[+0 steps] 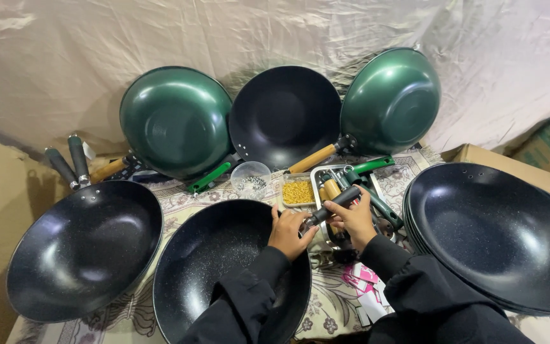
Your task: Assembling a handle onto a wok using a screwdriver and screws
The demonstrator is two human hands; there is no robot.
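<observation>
A black speckled wok lies in front of me on the patterned cloth. My left hand grips its right rim, fingers curled over the edge. My right hand holds a dark grey handle whose end meets the rim beside the left hand. Both sleeves are black. Just behind the hands stands a metal tray with several wooden and green handles in it.
Another black wok lies at the left, a stack of black woks at the right. Two green woks and a black one lean on the back sheet. A clear cup, a box of yellow bits, cardboard boxes.
</observation>
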